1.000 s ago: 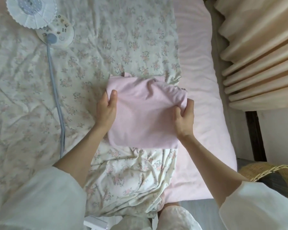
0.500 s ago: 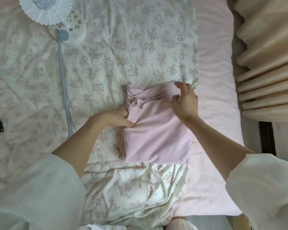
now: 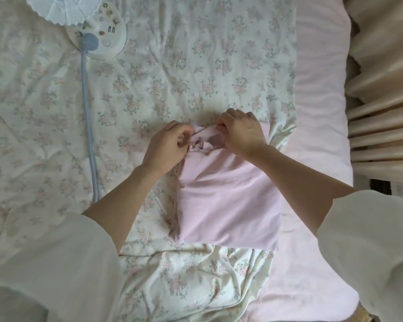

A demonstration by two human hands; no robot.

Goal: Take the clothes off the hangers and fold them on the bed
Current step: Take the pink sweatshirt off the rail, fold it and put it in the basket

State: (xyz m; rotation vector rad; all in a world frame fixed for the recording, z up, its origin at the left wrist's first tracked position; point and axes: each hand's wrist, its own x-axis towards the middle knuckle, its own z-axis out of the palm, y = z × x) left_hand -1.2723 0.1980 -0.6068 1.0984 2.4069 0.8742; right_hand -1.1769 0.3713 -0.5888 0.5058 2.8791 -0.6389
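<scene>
Pink cotton, folded into a neat rectangle: the pink garment (image 3: 228,201) lies flat on the bed, on the floral quilt (image 3: 172,77), and stretches from the hands back toward the person. Both hands work at its far, bunched end. The left hand (image 3: 165,147) has its fingers curled, pinching the gathered cloth at the far left corner, thumb and forefinger closed on a crease. The right hand (image 3: 242,133) sits just beside it, knuckles up, fingers bent down and gripping the rumpled fold at the far edge. The two hands are close together, with only the crumpled bit of fabric between them. White loose sleeves (image 3: 56,263) cover both upper arms. Out to the right of the right hand runs the pale pink sheet (image 3: 321,112), and beyond that hang the pleats of a beige curtain (image 3: 382,89). Well off to the left and beyond the left hand lies a white fan (image 3: 96,36) with a round base, its blue-grey stem (image 3: 89,117) running back toward the person alongside the left forearm.
</scene>
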